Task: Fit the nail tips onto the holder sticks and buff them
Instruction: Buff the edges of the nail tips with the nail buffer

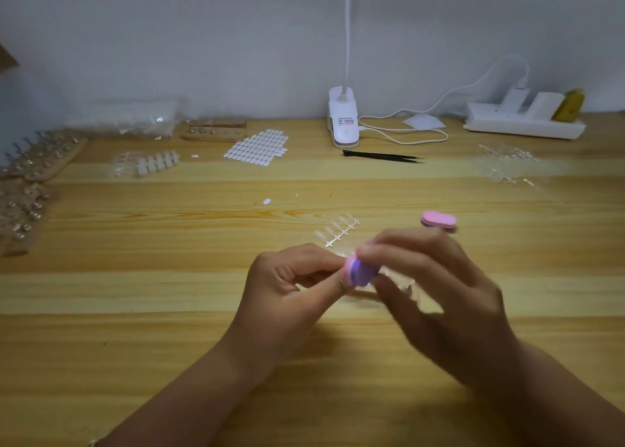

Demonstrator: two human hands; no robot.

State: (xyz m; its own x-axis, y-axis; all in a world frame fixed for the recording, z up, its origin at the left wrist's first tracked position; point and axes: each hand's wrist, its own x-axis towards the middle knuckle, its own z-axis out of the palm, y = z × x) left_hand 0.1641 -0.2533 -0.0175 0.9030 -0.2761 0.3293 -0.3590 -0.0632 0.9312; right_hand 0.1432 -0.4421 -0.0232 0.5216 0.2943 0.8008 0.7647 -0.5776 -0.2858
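head view: oval layered pink-purple buffer (358, 270) over grainy wooden table (135, 311)

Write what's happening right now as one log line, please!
step: buffing | right hand: grips pink-purple buffer block, blurred | left hand: pinched at block, item hidden | spare pink buffer: on table

Only the clip lamp's base (344, 123) bears a printed label (red and dark marks), too small to read.

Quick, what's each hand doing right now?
Left hand: fingers pinched together, what they hold cannot be told.
Right hand: gripping the pink-purple buffer block.
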